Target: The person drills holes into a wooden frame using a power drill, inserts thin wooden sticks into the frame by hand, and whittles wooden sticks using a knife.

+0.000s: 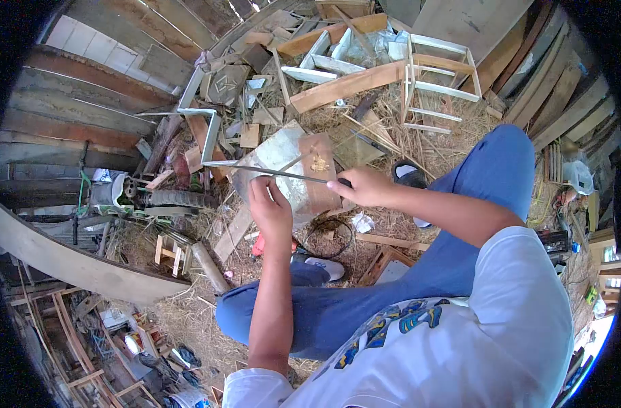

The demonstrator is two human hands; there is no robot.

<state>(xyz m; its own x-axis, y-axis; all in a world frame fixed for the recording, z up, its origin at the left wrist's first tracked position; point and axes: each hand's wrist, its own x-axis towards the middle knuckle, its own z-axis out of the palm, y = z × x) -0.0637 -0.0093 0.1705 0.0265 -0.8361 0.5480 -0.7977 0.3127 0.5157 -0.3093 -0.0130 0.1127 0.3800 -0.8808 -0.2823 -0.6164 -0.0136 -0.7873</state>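
Rod: right hand closed around end; left hand against it, grip unclear. Around: board, frame, tyre, straw. Shirt print: illegible.

This looks like a shed or barn serving as a rough wood workshop. A plank wall stands at ten o'clock and boards lean at two. Straw covers the ground, with a wood frame at one, offcuts at eleven and a tyre at nine.
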